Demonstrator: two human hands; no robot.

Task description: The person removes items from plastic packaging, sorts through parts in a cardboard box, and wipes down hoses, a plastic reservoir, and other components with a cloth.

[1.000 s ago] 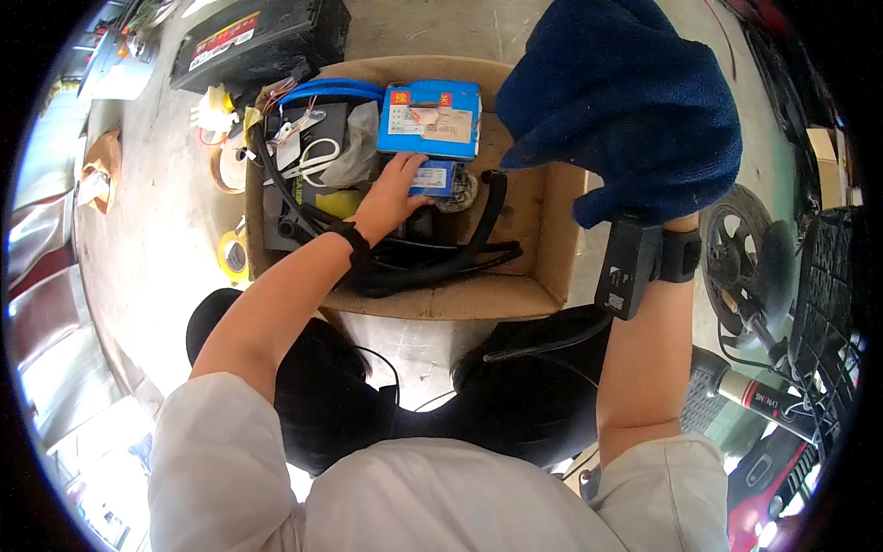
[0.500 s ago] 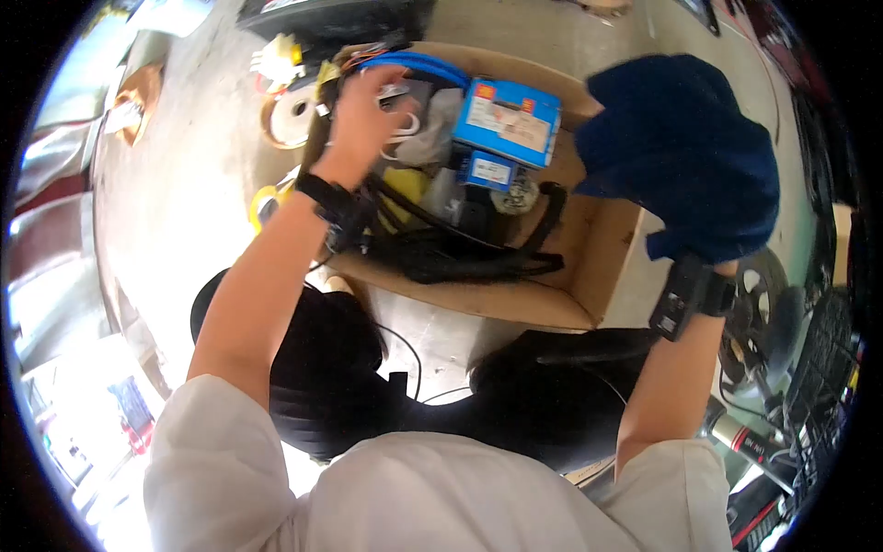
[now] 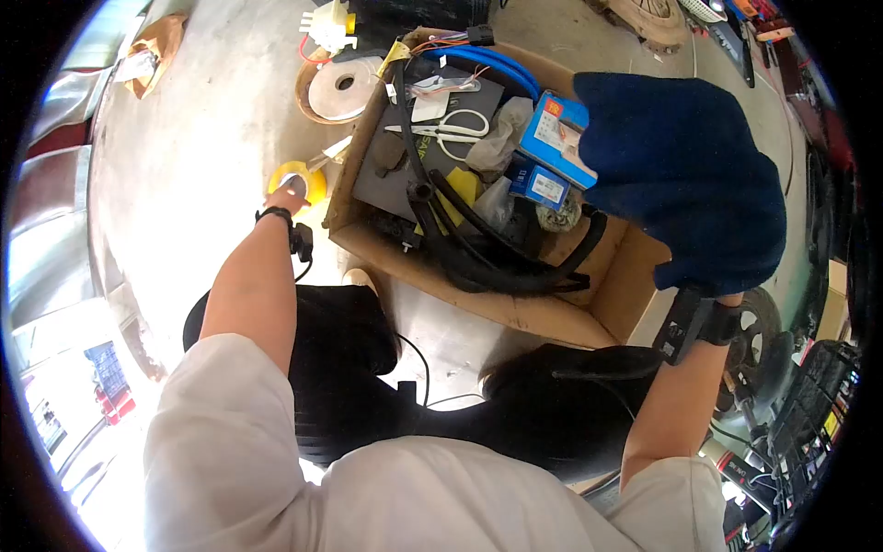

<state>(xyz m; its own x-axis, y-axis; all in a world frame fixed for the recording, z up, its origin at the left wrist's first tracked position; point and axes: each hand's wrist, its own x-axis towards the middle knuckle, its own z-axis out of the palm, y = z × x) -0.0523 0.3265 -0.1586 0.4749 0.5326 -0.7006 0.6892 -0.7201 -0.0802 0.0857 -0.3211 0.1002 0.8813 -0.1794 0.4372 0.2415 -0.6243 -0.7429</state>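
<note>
Head view, left hand (image 3: 289, 199) at yellow tape roll (image 3: 316, 184), right hand under blue cloth (image 3: 685, 179), cannot tell if either's fingers clamp

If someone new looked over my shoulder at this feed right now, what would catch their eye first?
Probably the big dark blue cloth covering the right hand, at the upper right, overlapping a corner of the cardboard box in this view. Next, the bright yellow tape roll on the floor left of the box, with the left hand at it. Inside the box, white-handled scissors stand out against a dark grey surface.
</note>
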